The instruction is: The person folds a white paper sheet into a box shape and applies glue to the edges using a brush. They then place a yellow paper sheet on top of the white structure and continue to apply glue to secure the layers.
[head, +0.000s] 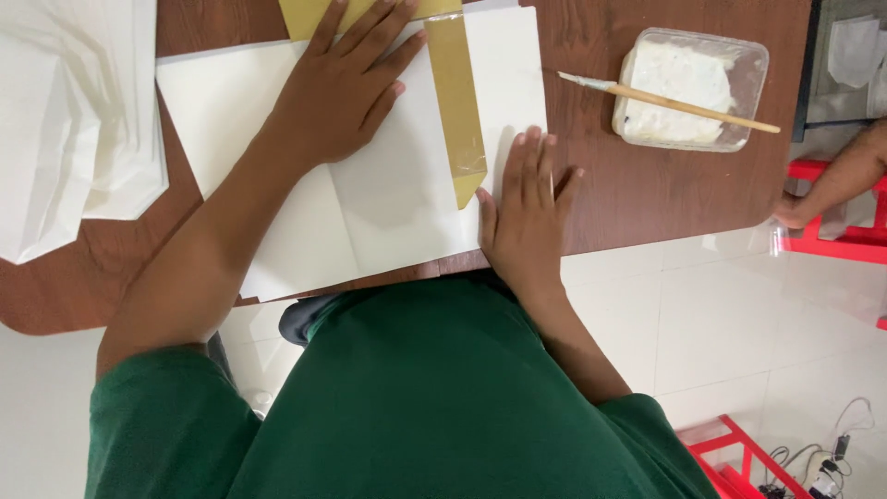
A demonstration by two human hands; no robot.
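Note:
A large white paper sheet (407, 199) lies flat on the brown wooden table (647, 185), with a gold paper strip (457, 102) running down its middle. My left hand (346, 83) presses flat on the sheet, fingers spread, its fingertips reaching the gold paper at the top edge. My right hand (524, 212) lies flat on the sheet's right edge, just right of the strip's lower pointed end. Neither hand grips anything.
A clear plastic tub of white paste (688, 88) stands at the right, a wooden-handled brush (674, 102) resting across it. A stack of white paper (74, 129) lies at the left. Another person's arm (836, 180) shows at the far right by a red frame (845, 240).

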